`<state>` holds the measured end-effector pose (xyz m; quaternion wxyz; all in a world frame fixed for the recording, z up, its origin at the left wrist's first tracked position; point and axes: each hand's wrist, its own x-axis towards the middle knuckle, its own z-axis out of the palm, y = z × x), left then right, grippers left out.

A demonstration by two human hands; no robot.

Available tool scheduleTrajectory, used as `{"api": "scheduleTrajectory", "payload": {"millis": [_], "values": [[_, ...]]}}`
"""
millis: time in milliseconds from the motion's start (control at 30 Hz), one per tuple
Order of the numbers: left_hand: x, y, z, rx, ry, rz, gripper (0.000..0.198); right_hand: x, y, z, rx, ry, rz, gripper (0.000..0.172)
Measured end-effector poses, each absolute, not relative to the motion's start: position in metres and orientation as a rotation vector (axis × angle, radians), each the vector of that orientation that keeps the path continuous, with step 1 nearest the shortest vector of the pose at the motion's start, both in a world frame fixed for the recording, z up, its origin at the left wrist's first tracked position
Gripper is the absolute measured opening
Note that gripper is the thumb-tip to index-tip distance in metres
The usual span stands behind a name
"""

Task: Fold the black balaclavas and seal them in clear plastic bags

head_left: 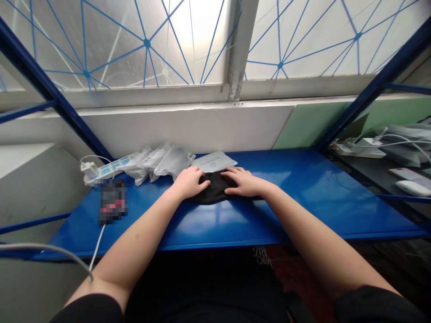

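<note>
A piece of folded black fabric (213, 194) lies flat on the blue metal tabletop (286, 202). My left hand (190, 183) rests on its left end, fingers stretched forward and thumb pointing inward over the cloth. On the right end lies my right hand (245, 183), palm down with the fingers apart. Both hands press on the fabric without gripping it, and they cover its two ends. Just beyond the fabric is a flat white plastic packet (215, 160) with faint grey print.
Several grey-white plastic pouches (168, 161) sit at the back left beside a white power strip (111, 168). A blurred-out phone-like device (112, 202) with a white cable lies on the left. Blue frame posts (353, 98) flank the tabletop. Another shelf (363, 168) holds items at right.
</note>
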<state>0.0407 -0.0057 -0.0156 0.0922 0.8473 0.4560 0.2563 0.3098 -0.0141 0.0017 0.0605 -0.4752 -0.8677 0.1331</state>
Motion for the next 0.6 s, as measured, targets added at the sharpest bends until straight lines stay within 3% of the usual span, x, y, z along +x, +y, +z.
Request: {"api": "scheduleTrajectory", "payload": {"millis": [133, 367, 500, 600], "values": [[0.039, -0.009, -0.013, 2.535, 1.482, 0.579, 0.027, 0.333, -0.002, -0.001, -1.720, -2.472, 0.311, 0.043], [0.031, -0.004, -0.001, 2.399, 1.297, 0.798, 0.022, 0.335, 0.001, -0.008, -1.600, -2.243, 0.291, 0.014], [0.019, -0.014, 0.025, 2.085, 1.062, 0.778, 0.031, 0.347, -0.018, 0.021, -1.273, -2.018, 0.609, 0.021], [0.011, -0.022, 0.039, 1.826, 0.807, 0.498, 0.044, 0.366, -0.038, 0.049, -1.018, -2.095, 1.197, 0.038]]}}
